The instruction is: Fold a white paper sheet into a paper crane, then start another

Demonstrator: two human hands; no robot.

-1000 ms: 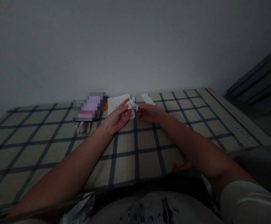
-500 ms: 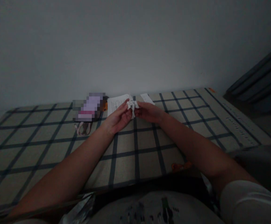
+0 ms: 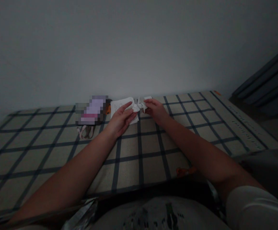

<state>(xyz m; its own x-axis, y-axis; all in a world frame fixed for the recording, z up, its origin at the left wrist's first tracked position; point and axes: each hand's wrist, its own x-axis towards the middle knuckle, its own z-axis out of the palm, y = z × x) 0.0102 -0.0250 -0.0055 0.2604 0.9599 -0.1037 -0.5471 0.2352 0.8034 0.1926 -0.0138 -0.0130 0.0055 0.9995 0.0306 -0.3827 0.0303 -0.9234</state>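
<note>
Kinda neat, there's this folded white paper point(image 3: 139, 105) above the checked cloth point(image 3: 150, 153), pinched at both ends: left hand point(image 3: 121, 118) at its 8 o'clock, right hand point(image 3: 157, 111) near 4. Printed pages point(image 3: 117, 106) sit around 9, purple blur point(image 3: 95, 107) further out.

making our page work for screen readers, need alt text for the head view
A person's left hand and right hand hold a small, folded white piece of paper between them over a checked tablecloth. A printed sheet lies beyond the left hand, with a pixelated object further left.
</note>
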